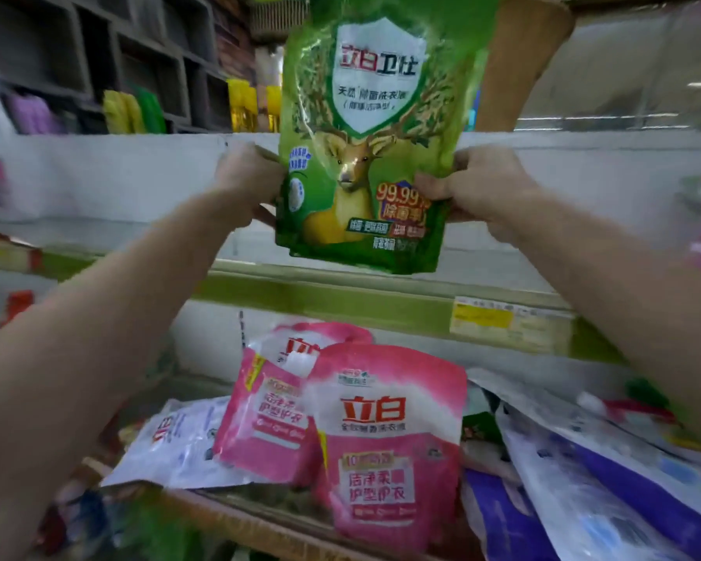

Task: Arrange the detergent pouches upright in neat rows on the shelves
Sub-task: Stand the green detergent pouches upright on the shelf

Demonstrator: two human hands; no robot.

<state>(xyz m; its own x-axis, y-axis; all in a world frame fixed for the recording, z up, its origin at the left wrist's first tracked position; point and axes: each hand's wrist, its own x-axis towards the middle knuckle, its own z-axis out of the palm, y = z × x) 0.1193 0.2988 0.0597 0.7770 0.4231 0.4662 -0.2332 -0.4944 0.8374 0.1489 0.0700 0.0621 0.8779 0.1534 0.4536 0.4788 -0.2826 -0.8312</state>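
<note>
On the lower shelf at 6 o'clock, a pink pouch point(385, 443) stands nearly upright, a second pink pouch point(268, 419) leaning behind it toward 9 o'clock beside a flat white pouch point(179, 443); blue-and-white pouches point(583, 459) slump at 4 o'clock. Above, the left hand point(247, 184) and right hand point(478, 184) grip the green pouch's point(377, 131) side edges, fingers closed, holding it upright, clear above the upper shelf edge point(340, 297). Open shelf space lies behind.
</note>
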